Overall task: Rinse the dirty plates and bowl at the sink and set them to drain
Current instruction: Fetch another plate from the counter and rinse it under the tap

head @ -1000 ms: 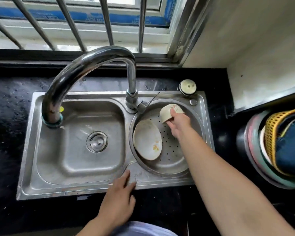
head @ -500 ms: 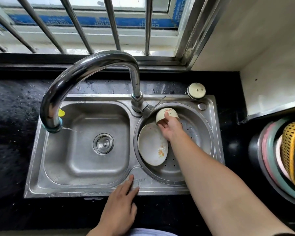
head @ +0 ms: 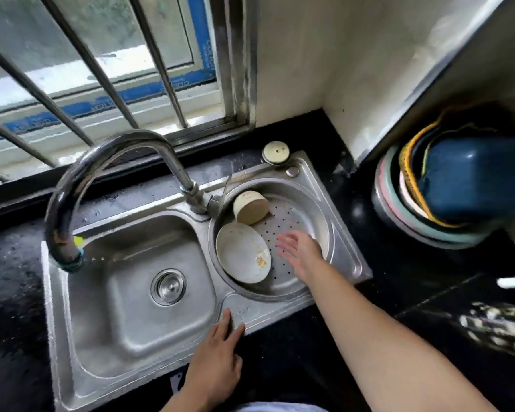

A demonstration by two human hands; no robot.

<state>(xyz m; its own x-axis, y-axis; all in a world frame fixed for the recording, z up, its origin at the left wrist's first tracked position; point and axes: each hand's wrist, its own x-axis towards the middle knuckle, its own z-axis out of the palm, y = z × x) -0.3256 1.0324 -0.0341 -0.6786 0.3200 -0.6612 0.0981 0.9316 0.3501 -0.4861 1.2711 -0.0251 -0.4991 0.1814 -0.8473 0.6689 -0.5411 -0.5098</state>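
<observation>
A cream bowl (head: pixel 251 207) lies tipped on its side at the back of the round perforated drain basin (head: pixel 292 224). A cream plate with an orange flower mark (head: pixel 242 256) leans against the basin's left wall, just in front of the bowl. My right hand (head: pixel 301 251) hovers over the basin to the right of the plate, fingers spread, holding nothing. My left hand (head: pixel 217 358) rests flat on the sink's front rim, fingers apart and empty.
The curved steel tap (head: pixel 101 173) arches over the left square basin (head: pixel 137 292), a thin trickle at its spout. A round cream cap (head: pixel 275 152) sits at the sink's back right corner. Stacked coloured basins and a blue container (head: pixel 464 185) stand on the black counter at right.
My right hand has let go of the bowl, left it on its side at the back of the drain basin, and drawn back toward me. The view has tilted.
</observation>
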